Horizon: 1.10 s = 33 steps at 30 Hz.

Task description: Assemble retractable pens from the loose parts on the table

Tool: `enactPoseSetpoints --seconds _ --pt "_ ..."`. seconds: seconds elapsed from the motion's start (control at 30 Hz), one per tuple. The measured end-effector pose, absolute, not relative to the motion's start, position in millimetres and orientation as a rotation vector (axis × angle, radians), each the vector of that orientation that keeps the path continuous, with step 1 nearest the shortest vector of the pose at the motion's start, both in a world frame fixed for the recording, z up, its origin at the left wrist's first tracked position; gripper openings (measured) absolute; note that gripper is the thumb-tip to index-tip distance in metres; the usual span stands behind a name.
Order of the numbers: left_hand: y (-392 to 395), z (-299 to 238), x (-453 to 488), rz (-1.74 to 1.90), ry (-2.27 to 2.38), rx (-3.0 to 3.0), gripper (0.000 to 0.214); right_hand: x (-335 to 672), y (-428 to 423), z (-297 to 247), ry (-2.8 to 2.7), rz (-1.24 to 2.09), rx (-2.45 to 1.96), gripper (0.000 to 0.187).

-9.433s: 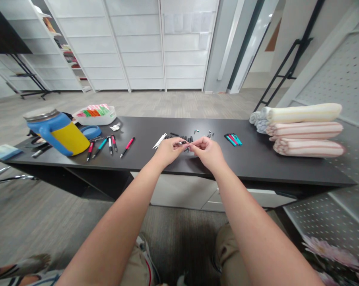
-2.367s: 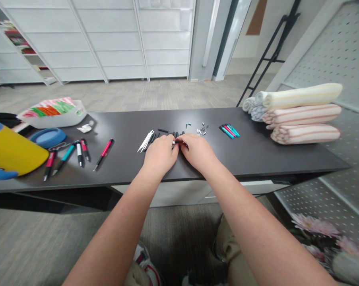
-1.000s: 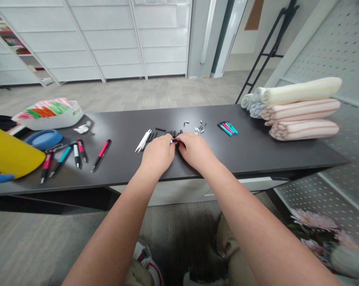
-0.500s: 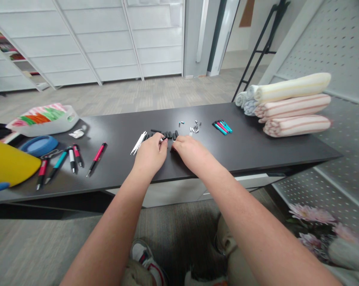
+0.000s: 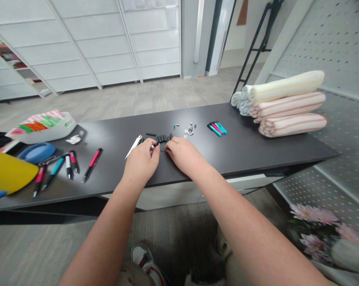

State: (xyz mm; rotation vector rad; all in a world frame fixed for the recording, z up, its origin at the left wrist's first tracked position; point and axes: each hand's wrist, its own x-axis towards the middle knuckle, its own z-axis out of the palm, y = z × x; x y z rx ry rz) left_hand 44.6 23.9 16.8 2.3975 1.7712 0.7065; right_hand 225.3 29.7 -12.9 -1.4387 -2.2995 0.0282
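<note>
**Partway: some whole pens, plenty of loose parts**

Pinching a black-and-white pen piece point(image 5: 154, 145) in left hand point(image 5: 141, 162), over desk point(image 5: 245, 153). Right hand point(image 5: 183, 154) low, fingers curled; can't tell if gripping anything. Off to the left, five apparently whole pens point(image 5: 95, 158), likely done. Apparently left: white refills point(image 5: 133, 147) beside left hand, black grips point(image 5: 164, 138) just beyond both, then small metal parts point(image 5: 190, 129) and coloured barrels point(image 5: 217, 127), all loose.

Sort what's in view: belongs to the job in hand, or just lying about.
Likely job things:
small piece in left hand
black sleeves
white rods
metal parts
coloured tubes
whole pens

Probably lying about:
rolled towels
yellow mug
white tray
flowers
</note>
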Motion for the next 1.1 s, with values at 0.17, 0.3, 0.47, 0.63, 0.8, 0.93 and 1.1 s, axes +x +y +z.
enactPoseSetpoints --seconds 0.17,0.3,0.47,0.63,0.8,0.93,1.1 --pt "18 12 39 0.514 1.879 2.474 0.025 226 27 -9 -2.188 0.091 -1.444 0.02" --pt "17 9 36 0.451 1.904 2.455 0.025 227 26 -11 -2.112 0.03 -1.501 0.026" --pt "12 9 34 0.408 1.976 2.427 0.024 228 25 -14 -2.112 0.009 -1.593 0.028" --pt "3 7 28 0.411 1.996 2.395 0.023 227 24 -14 -2.122 0.004 -1.644 0.029" --pt "3 4 27 0.417 2.006 2.398 0.023 226 23 -7 -2.221 -0.022 -1.681 0.029" --pt "3 3 27 0.412 1.999 2.411 0.024 230 16 7 -2.323 -0.063 -1.751 0.025" --pt "2 4 28 0.406 2.012 2.401 0.023 235 8 11 -2.389 -0.116 -1.795 0.024"
